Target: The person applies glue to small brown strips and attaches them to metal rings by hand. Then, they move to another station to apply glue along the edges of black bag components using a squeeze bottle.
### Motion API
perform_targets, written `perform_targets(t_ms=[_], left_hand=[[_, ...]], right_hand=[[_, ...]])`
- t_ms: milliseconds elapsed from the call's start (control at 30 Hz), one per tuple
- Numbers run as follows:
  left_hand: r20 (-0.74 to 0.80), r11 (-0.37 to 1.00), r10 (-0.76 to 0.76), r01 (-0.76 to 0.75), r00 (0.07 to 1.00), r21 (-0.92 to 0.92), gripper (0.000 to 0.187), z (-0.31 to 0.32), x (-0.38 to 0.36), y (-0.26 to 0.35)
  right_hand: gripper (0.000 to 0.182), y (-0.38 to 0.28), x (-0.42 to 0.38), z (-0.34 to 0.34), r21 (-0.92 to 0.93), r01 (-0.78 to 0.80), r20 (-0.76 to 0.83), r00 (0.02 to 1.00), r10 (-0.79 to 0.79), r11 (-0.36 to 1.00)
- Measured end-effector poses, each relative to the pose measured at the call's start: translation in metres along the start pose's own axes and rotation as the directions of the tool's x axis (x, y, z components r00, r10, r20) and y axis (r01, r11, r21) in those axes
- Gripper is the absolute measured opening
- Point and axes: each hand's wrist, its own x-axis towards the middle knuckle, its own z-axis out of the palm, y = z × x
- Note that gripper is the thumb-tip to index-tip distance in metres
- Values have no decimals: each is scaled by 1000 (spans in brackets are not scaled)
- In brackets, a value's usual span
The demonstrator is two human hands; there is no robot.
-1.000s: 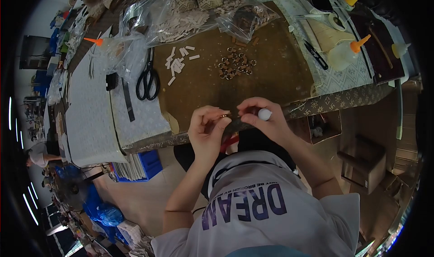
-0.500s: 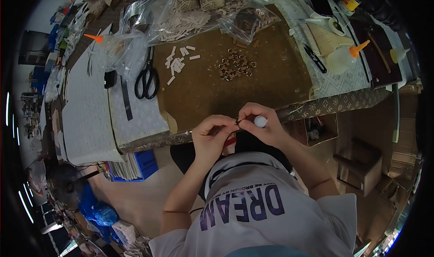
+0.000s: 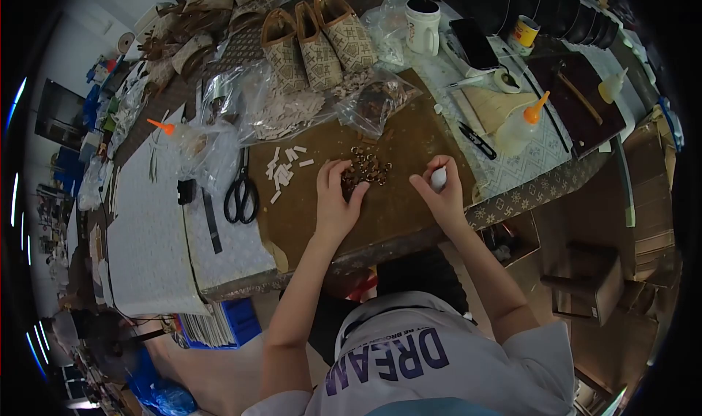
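Observation:
My left hand point(image 3: 338, 205) rests at the left side of a pile of metal rings with brown tabs point(image 3: 371, 169). Its thumb and fingers are apart, and its fingertips touch or nearly touch the pile; what lies under them is hidden. To the right, above the brown work mat point(image 3: 398, 215), my right hand point(image 3: 447, 205) is closed around a small white bottle-like thing point(image 3: 439, 178), whose lower part the fingers cover. Its thumb points toward the pile. Loose pale strips point(image 3: 281, 171) lie on the mat left of my left hand.
Black scissors point(image 3: 241, 196) lie left of the mat. Clear bags of small pieces point(image 3: 289, 112) and patterned pouches point(image 3: 316, 46) stand behind. To the right are a black cutter point(image 3: 477, 141), an orange-tipped bottle point(image 3: 523, 127), a phone point(image 3: 474, 43) and a white mug point(image 3: 423, 27).
Both hands were together at the table's front edge, pinching something small. They have parted and moved forward over the mat, the left to the ring pile. The view has tilted up.

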Motion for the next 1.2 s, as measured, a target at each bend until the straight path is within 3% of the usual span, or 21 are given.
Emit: perform_targets(t_ms=[33,133,167,233,267,333,567,700,733,833,867,1000,1100,1200], left_hand=[[28,1000,16,-16,999,6,54,3,6,9],[53,988,119,-124,991,90,48,17,24,20],[70,991,117,-122,991,60,45,22,27,21],[107,992,122,-123,987,-4,38,30,32,16],[45,986,159,-161,986,46,28,34,33,15],[55,983,171,-174,984,53,26,35,29,4],[52,985,133,-127,990,-113,28,20,34,26],[105,967,255,-256,961,-9,32,35,33,5],[109,973,231,-229,967,-22,32,35,32,2],[102,982,189,-186,977,-38,28,32,29,-2],[98,982,191,-190,977,-22,26,28,25,-3],[47,935,296,-299,954,192,18,5,24,19],[99,904,345,-358,934,235,18,5,26,14],[118,907,276,-299,954,296,19,12,27,5]], right_hand=[[25,3,4,-5,-1,-35,-11,999,35,999],[21,15,12,-12,191,-29,23,999,26,981],[18,13,12,-13,160,-42,30,999,37,986],[20,6,16,-17,-77,24,6,1000,-23,997],[21,3,19,-20,-196,51,-4,999,-52,979],[22,-7,24,-24,-382,143,35,990,-140,913],[26,2,72,-16,-420,141,7,988,-153,897],[31,25,94,-11,-621,307,132,948,-289,721],[40,28,95,-11,-643,299,141,951,-274,706],[48,33,93,-14,-626,266,92,959,-270,733],[57,28,90,-17,-561,192,112,981,-157,805],[61,20,69,-20,-542,271,48,955,-293,795],[55,11,46,-16,-633,342,8,900,-436,694],[43,-4,17,-15,-559,220,5,965,-263,799]])
